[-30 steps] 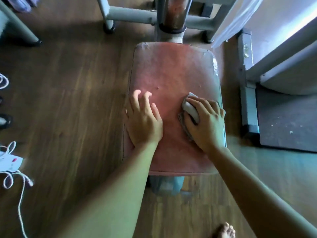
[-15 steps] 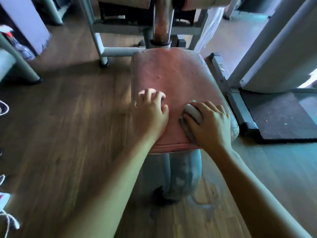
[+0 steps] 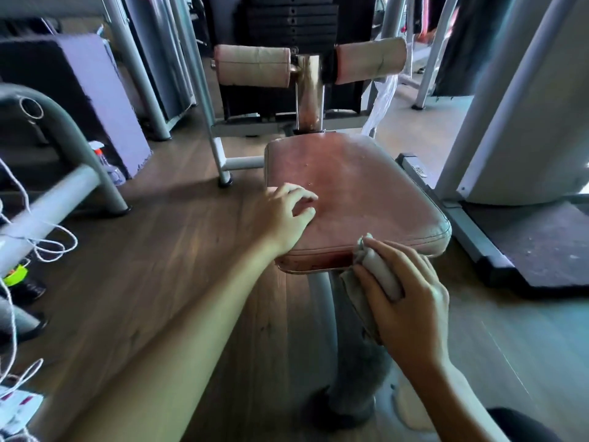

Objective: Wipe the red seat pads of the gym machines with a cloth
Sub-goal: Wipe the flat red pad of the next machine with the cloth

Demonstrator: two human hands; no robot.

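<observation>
Seat pad: my red seat pad (image 3: 357, 193) sits mid-frame on its post, worn, with small specks left of its centre.
Left hand: my left hand (image 3: 283, 215) rests on the pad's left edge with the fingers loosely bent, holding nothing.
Right hand: my right hand (image 3: 411, 301), lower right of centre, is wrapped round the bunched grey cloth (image 3: 379, 272) and grips it firmly.
Cloth: its tip meets the pad's near front rim, by the seam; the rest hangs under my palm.
Step in hand: wiping the front lip, I judge.
Doing it well: I should flatten the cloth for more contact, run it along the seam from corner to corner, then follow the rounded right corner.
Watch: the left hand covers a patch, so I should lift it and wipe there, specks included.
</observation>
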